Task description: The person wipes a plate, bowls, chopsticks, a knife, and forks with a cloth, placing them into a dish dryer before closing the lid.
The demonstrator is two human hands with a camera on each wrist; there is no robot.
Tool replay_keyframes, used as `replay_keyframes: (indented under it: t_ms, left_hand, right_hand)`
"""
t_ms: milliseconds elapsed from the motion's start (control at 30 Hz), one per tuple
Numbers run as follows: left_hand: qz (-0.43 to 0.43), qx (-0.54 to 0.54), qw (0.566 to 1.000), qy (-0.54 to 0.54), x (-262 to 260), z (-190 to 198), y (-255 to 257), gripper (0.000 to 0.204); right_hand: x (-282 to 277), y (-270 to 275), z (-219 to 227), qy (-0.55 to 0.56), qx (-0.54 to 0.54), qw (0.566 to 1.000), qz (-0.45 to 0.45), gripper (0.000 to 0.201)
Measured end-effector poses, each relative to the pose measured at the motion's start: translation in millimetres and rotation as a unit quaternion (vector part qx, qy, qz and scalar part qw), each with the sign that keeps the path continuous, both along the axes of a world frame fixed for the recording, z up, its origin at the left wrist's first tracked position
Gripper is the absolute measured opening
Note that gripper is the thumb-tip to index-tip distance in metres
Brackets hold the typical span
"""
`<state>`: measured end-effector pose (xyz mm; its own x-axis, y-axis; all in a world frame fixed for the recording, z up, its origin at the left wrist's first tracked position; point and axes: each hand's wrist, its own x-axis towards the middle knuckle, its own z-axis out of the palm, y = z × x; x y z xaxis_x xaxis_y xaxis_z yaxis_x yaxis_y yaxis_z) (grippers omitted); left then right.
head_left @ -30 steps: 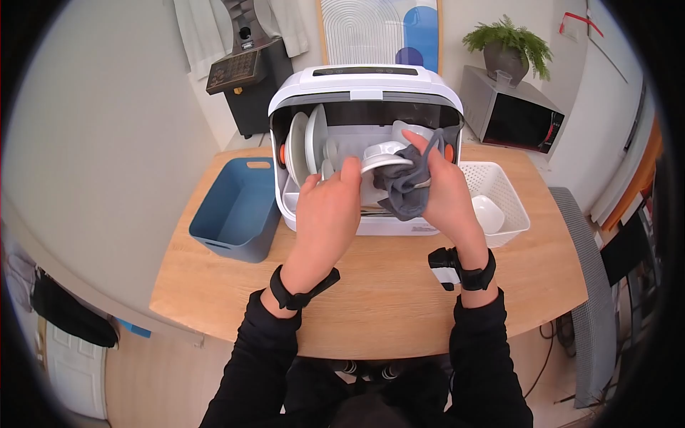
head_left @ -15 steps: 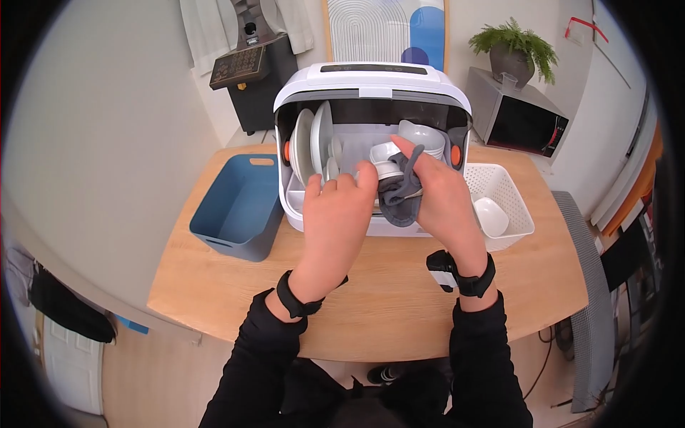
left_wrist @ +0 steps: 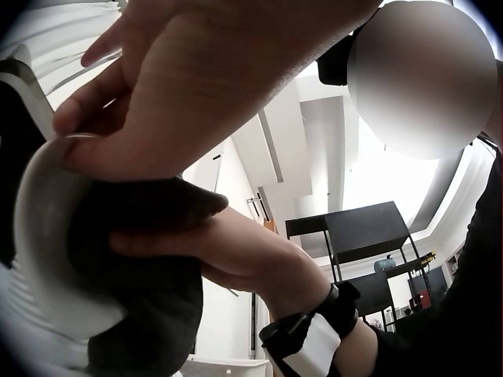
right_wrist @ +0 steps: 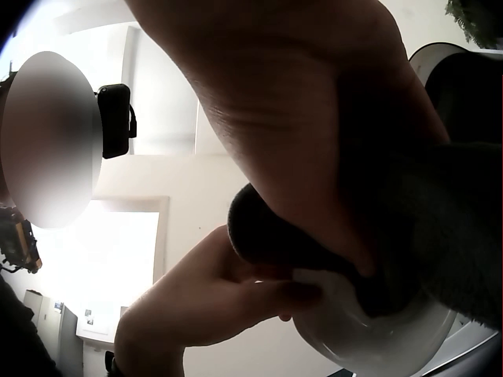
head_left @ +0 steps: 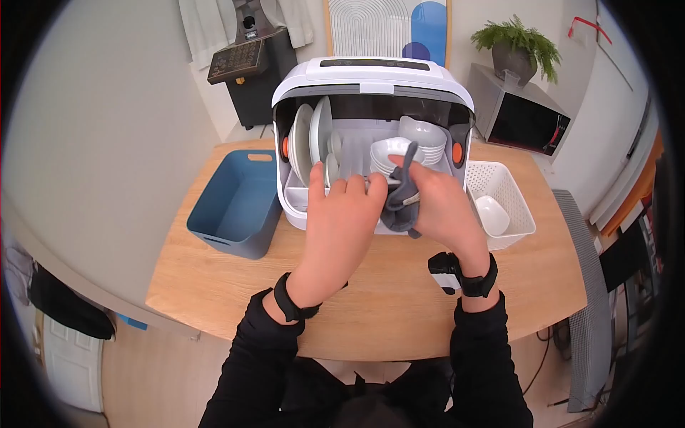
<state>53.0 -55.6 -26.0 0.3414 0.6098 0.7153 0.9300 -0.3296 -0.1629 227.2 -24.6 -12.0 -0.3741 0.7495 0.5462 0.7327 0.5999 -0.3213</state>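
Observation:
My left hand (head_left: 339, 221) pinches the rim of a white bowl (left_wrist: 47, 243) between thumb and fingers, in front of the opening of a white dish cabinet (head_left: 372, 71). A grey cloth (head_left: 401, 203) is bunched in my right hand (head_left: 444, 207), which grips the bowl's other side through it. From the head the bowl is mostly hidden behind the left fingers and the cloth; the right wrist view shows its curved white side. Inside the cabinet, white plates (head_left: 321, 132) stand upright at left, and stacked white bowls (head_left: 422, 133) sit at right.
A blue bin (head_left: 232, 203) stands left of the cabinet on the wooden table (head_left: 378, 314). To the right, a white perforated basket (head_left: 514, 196) holds a white bowl (head_left: 492, 215). Behind it are a microwave (head_left: 524, 114) and a potted fern (head_left: 515, 53).
Both hands have come slightly lower and nearer, with the bowl and cloth between them. The bowl has turned, its base no longer facing the head camera, and the stacked bowls show more.

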Motion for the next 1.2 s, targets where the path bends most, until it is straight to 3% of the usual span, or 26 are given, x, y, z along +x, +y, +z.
replay_keyframes:
  t_ms: [133,300,433,633,767,933,1033,1200]
  left_hand:
    - [-0.060,0.045,0.997,-0.021,-7.2,6.9,-3.8,0.028]
    - [-0.054,-0.064,0.985,-0.148,-5.8,20.2,-13.0,0.029]
    - [-0.057,-0.050,0.988,-0.134,-4.5,11.9,-9.7,0.037]
    - [0.005,-0.009,1.000,0.011,-8.0,8.4,-20.7,0.045]
    - [-0.021,0.034,0.998,-0.049,-9.5,16.8,-18.1,0.039]
    - [-0.047,0.014,0.986,-0.159,-2.0,19.1,-18.4,0.034]
    - [0.003,0.067,0.993,-0.094,3.6,7.6,-11.7,0.048]
    - [-0.015,0.072,0.995,-0.074,1.3,9.2,-13.3,0.047]
  right_hand:
    - [3.6,-1.2,3.7,0.021,-0.046,0.996,0.070,0.055]
    - [20.9,-0.4,16.3,0.182,-0.093,0.976,0.080,0.058]
    - [19.2,-2.1,12.2,0.178,-0.063,0.978,0.093,0.057]
    - [-2.0,-14.4,11.3,0.045,-0.007,0.996,0.083,0.063]
    - [9.1,-11.7,16.3,0.110,-0.075,0.986,0.096,0.066]
    - [18.5,-4.4,17.3,0.169,-0.069,0.981,0.065,0.060]
    - [19.4,-3.2,15.8,0.174,-0.056,0.981,0.059,0.059]
    - [16.2,-8.1,16.6,0.158,-0.062,0.983,0.076,0.061]
